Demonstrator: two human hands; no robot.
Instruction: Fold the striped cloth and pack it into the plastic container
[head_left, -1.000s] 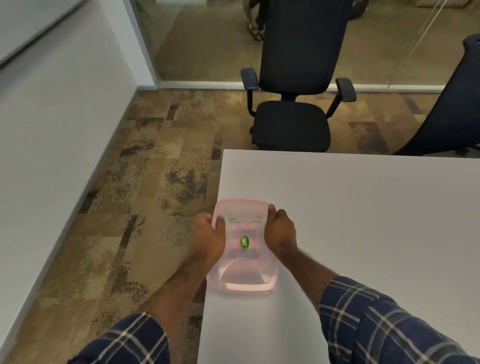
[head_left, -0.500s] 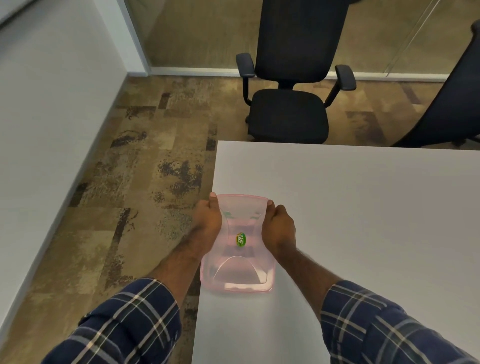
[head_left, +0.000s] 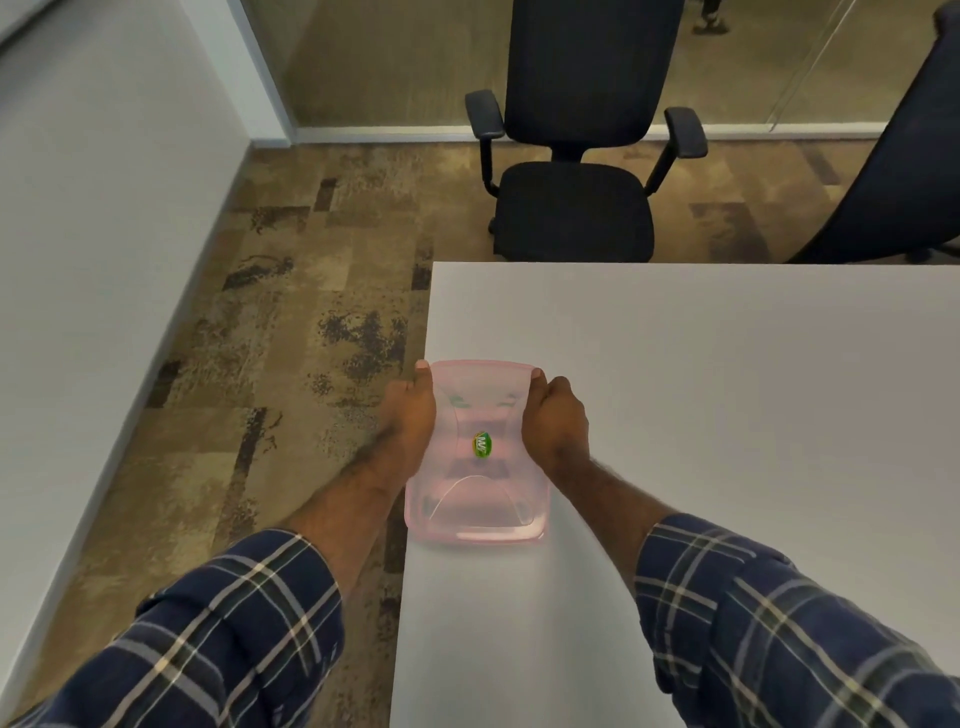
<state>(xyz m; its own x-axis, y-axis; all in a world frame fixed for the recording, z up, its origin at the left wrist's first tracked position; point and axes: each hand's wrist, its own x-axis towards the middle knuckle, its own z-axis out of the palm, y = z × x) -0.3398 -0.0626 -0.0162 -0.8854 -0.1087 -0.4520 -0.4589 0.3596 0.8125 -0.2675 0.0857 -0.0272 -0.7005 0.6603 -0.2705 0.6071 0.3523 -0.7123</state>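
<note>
A translucent pink plastic container (head_left: 475, 512) with a green sticker on top sits at the left edge of the white table (head_left: 727, 389). My left hand (head_left: 410, 421) grips its left side and my right hand (head_left: 556, 421) grips its right side, thumbs hooked over the far corners. Faint greenish marks show through the plastic. I see no striped cloth in the open; whether it lies inside I cannot tell.
A black office chair (head_left: 576, 171) stands beyond the table's far edge, and a second dark chair (head_left: 904, 171) is at the far right. Patterned carpet (head_left: 291, 338) lies left of the table, with a white wall (head_left: 93, 260) beyond it.
Both hands keep their hold on the container, which has barely moved on the table. My view has tilted down a little, showing more of my sleeves.
</note>
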